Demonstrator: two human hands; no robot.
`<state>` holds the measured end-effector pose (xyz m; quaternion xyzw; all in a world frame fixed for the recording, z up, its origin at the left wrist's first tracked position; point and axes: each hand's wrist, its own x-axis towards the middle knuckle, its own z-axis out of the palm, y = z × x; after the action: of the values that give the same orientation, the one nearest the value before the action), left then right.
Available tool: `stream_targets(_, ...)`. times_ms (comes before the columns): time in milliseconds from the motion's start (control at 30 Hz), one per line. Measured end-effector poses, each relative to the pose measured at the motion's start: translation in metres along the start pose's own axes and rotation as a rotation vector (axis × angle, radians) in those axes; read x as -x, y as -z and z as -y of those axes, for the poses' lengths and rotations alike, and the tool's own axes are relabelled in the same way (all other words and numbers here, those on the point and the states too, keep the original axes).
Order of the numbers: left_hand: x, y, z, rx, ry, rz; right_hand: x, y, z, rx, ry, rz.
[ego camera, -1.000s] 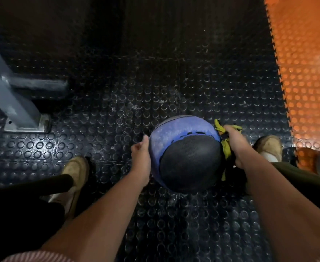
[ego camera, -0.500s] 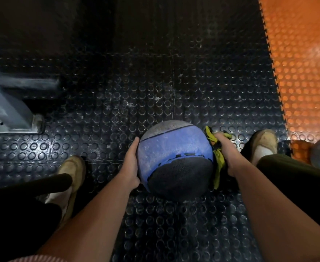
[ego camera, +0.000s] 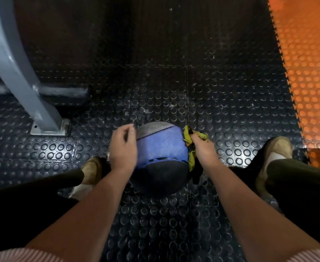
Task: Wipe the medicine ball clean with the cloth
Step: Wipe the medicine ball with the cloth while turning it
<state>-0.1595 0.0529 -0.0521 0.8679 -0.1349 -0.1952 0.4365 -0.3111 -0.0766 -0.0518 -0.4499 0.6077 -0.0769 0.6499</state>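
Ball (ego camera: 162,154), blue across the middle with a grey cap and a dark near side, lies low between the person's left shoe (ego camera: 91,167) and right shoe (ego camera: 274,154). Its own bulk hides where it meets the black studded floor (ego camera: 174,82). The left grip (ego camera: 123,148) covers the ball's left edge with bent fingers; I cannot tell whether they clasp it or only rest there. The right grip (ego camera: 205,151) is closed round a crumpled yellow cloth (ego camera: 190,146), held against the ball's right side, and most of the cloth is hidden under the fingers. A grey metal post (ego camera: 23,82) is cut off at the upper left. An orange mat (ego camera: 310,72) runs off the right edge.
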Motion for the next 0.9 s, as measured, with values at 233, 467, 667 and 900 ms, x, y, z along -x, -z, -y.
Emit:
stream_targets(233,0.024,-0.004,0.008,-0.203,-0.064,-0.045,0.04,-0.068,0.004,0.429,0.44,-0.152)
stream_targets(467,0.021,0.028,0.048,-0.128,-0.109,-0.019,0.068,-0.112,-0.009,0.869,0.861,0.065)
stream_targets(667,0.024,0.022,0.042,-0.055,-0.205,-0.037,0.03,-0.085,0.014,0.467,0.354,0.033)
stream_targets(900,0.028,0.022,0.049,-0.094,-0.289,0.024,-0.033,-0.058,0.005,0.26,-0.204,0.0)
